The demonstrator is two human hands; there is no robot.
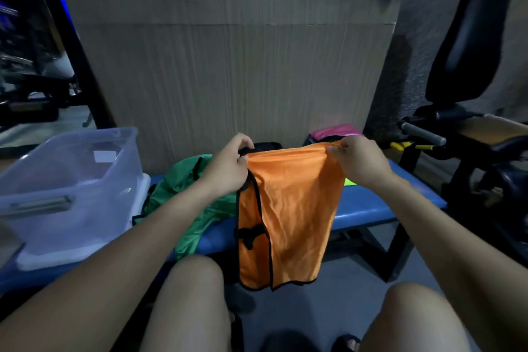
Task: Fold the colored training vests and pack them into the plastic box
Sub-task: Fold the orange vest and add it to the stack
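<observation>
An orange vest (291,208) with black trim hangs in the air above the blue bench (368,203). My left hand (228,168) pinches its top left corner at the black trim. My right hand (360,160) pinches its top right corner. A green vest (177,188) lies crumpled on the bench behind my left forearm. A pink vest (334,131) sits at the back right, and a sliver of yellow-green cloth (350,181) shows beside the orange one. The clear plastic box (68,180) stands on the bench at the left, with its lid under it.
A beige panel wall (228,66) rises behind the bench. Black gym equipment with a padded seat (468,37) stands at the right, with yellow-handled pliers (411,146) near it. My bare knees fill the bottom of the view over the grey floor.
</observation>
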